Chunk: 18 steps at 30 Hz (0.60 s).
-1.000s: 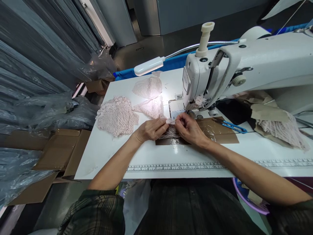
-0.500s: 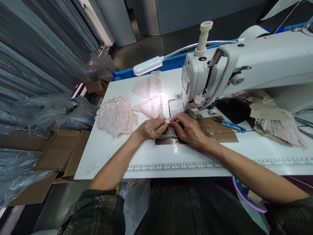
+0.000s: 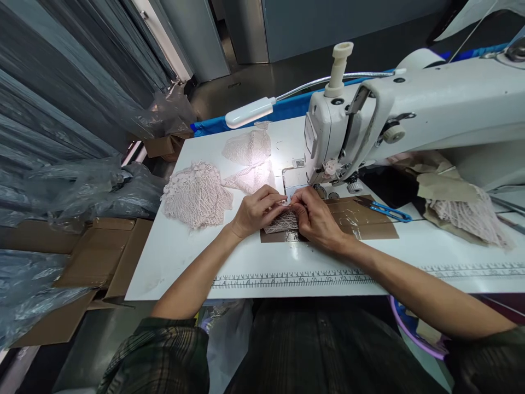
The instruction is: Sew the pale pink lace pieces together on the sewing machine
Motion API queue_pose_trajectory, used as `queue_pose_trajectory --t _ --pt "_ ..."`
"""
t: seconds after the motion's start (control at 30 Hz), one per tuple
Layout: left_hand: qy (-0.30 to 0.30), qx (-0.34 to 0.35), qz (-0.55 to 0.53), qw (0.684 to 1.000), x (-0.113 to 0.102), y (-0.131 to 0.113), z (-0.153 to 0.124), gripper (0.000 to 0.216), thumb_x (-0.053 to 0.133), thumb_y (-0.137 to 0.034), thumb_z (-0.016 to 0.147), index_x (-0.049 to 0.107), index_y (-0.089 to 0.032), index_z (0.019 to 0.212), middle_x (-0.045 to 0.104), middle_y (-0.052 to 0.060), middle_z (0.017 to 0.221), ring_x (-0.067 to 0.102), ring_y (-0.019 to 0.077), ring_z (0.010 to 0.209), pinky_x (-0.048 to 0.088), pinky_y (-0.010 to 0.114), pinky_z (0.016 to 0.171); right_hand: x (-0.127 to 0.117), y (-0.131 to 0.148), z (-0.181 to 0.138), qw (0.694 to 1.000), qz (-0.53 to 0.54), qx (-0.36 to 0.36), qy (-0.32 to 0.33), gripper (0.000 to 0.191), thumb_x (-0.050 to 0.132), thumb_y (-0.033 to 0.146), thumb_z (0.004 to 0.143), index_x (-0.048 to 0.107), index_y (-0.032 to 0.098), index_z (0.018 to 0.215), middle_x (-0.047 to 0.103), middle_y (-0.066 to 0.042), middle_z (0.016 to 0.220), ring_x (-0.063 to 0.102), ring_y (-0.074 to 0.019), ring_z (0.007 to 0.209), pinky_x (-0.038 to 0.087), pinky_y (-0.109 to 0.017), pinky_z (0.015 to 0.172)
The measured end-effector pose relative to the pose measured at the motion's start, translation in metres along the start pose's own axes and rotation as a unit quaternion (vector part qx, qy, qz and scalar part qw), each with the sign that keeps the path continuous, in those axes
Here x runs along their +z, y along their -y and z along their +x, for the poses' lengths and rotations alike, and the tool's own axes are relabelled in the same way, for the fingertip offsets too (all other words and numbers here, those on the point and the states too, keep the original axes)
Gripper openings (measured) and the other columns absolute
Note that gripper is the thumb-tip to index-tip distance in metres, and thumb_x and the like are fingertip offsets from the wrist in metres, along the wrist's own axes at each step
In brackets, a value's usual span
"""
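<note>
Open-weave lace on a glossy white table, beside an enamelled machine

The small pink lace piece [image 3: 283, 220] pinched between the left hand [image 3: 256, 210] and right hand [image 3: 315, 216] is seen as soft, open-mesh cloth, as are the lace pieces [image 3: 197, 194] laid aside. The white tabletop [image 3: 184, 251] is rendered smooth and glossy, the brown patch [image 3: 369, 219] shiny like tape or film. The sewing machine [image 3: 430, 109] is finished in smooth white enamel. Matt cardboard [image 3: 102, 257] and crinkled clear plastic sheeting [image 3: 82, 186] are shown at the left.
</note>
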<state>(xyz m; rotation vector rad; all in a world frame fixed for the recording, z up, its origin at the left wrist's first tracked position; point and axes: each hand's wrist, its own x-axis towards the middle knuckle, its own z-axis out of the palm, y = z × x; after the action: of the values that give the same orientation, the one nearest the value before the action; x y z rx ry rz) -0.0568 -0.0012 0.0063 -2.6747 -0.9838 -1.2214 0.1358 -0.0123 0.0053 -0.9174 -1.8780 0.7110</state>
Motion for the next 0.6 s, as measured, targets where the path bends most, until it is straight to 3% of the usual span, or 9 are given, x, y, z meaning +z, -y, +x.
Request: queue_pose_trajectory --t 0.17,0.27,0.4,0.5,0.6 --pt "0.016 -0.065 -0.092 0.993 0.005 -0.018 0.008 0.017 0.061 -0.028 0.093 0.065 -0.017 0.08 0.058 -0.002 0.063 0.052 0.0086 0.055 0.042 0.023 0.054 0.001 0.0 0.0 0.997 0.064 0.007 -0.031 0.008 0.042 0.016 0.085 0.046 0.023 0.083 0.056 -0.002 0.079 0.053 -0.0167 0.074 0.043 -0.03 0.069" --pt "0.033 -0.02 0.022 0.999 0.008 -0.021 0.009 0.024 0.055 -0.022 0.094 0.06 -0.017 0.071 0.053 -0.001 0.059 0.047 0.0108 0.054 0.036 0.027 0.055 0.002 -0.003 0.003 0.997 0.049 0.055 -0.028 0.006 0.044 0.018 0.081 0.046 0.023 0.078 0.055 0.0 0.072 0.051 -0.0162 0.067 0.04 -0.029 0.064" --pt "0.053 0.044 0.181 0.981 0.013 -0.012 0.011 0.037 0.043 -0.018 0.097 0.048 -0.019 0.061 0.047 0.001 0.057 0.043 0.0155 0.055 0.032 0.032 0.057 0.003 0.005 0.004 0.995 0.047 0.085 -0.008 0.005 0.044 0.018 0.077 0.044 0.023 0.076 0.053 0.0 0.067 0.048 -0.0165 0.063 0.038 -0.029 0.062" --pt "0.075 0.059 0.184 0.978 0.014 -0.004 0.009 0.04 0.036 -0.022 0.1 0.047 -0.021 0.061 0.046 0.002 0.057 0.042 0.017 0.055 0.032 0.033 0.057 0.002 0.02 0.002 0.994 0.071 0.073 0.04 0.007 0.044 0.016 0.075 0.042 0.023 0.074 0.053 0.0 0.069 0.047 -0.0157 0.063 0.038 -0.028 0.061" --pt "0.077 0.031 0.151 0.985 0.011 -0.001 0.004 0.037 0.037 -0.025 0.101 0.053 -0.02 0.068 0.05 0.002 0.06 0.045 0.0166 0.057 0.034 0.032 0.059 -0.005 0.03 -0.002 0.987 0.055 0.085 0.127 0.007 0.045 0.015 0.074 0.043 0.022 0.073 0.052 0.001 0.066 0.044 -0.0141 0.059 0.035 -0.027 0.057"
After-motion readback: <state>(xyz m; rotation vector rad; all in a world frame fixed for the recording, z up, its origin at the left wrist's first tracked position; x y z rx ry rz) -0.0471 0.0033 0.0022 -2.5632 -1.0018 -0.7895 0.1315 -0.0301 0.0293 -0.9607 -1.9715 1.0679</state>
